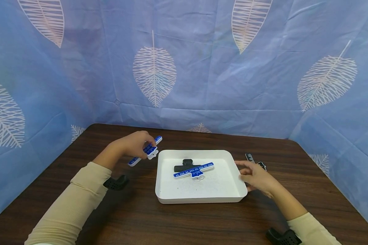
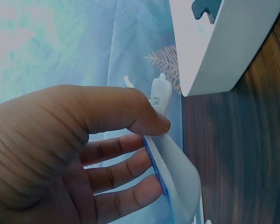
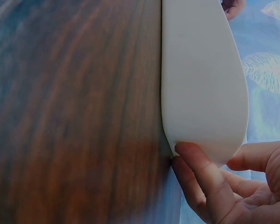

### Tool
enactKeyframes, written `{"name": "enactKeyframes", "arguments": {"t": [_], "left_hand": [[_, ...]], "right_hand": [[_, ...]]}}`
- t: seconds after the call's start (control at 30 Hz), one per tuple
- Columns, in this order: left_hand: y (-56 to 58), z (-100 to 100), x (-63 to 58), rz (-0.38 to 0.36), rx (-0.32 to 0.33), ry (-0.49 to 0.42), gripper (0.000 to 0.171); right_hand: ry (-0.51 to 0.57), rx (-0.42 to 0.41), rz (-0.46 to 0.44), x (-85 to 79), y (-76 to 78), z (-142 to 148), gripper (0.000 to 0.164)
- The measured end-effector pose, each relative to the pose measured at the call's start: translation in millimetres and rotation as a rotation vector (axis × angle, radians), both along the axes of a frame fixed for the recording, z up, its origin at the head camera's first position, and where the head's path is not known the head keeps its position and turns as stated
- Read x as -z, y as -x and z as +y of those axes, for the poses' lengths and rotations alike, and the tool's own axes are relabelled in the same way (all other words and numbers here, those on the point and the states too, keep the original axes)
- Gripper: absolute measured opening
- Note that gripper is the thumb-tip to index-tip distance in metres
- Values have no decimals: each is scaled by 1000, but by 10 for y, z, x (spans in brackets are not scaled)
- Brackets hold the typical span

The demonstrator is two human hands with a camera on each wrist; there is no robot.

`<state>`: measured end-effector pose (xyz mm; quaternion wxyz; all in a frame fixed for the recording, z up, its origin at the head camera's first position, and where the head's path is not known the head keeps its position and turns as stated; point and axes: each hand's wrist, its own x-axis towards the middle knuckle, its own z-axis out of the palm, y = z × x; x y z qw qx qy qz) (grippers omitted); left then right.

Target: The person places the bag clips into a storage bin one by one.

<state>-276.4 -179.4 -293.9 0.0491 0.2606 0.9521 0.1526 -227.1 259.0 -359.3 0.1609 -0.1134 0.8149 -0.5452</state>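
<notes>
My left hand (image 1: 138,144) pinches a blue-and-white ruler-marked clip (image 1: 153,152) left of the white tray. The left wrist view shows the thumb on one side of this clip (image 2: 182,172) and several fingers on the other. At the tray's right side, my right hand (image 1: 257,177) holds the wall of the tray (image 1: 199,200). Its thumb is at the rim and its fingertips (image 3: 189,151) press low on the outer wall. Inside the tray, another blue-and-white clip (image 1: 194,170) lies partly over a black clip (image 1: 181,168).
A black clip with white markings (image 1: 249,157) lies on the dark wooden table (image 1: 184,223) beyond my right hand, partly hidden by it. Blue cloth (image 1: 190,78) with white leaf prints hangs behind and at both sides of the table.
</notes>
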Motion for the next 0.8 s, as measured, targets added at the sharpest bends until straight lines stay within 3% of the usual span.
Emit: {"name": "enactKeyframes", "arguments": {"t": [0.8], "left_hand": [[-113, 330, -108, 36, 81, 91, 43]], "right_hand": [[-7, 11, 11, 5, -6, 7, 59]]}}
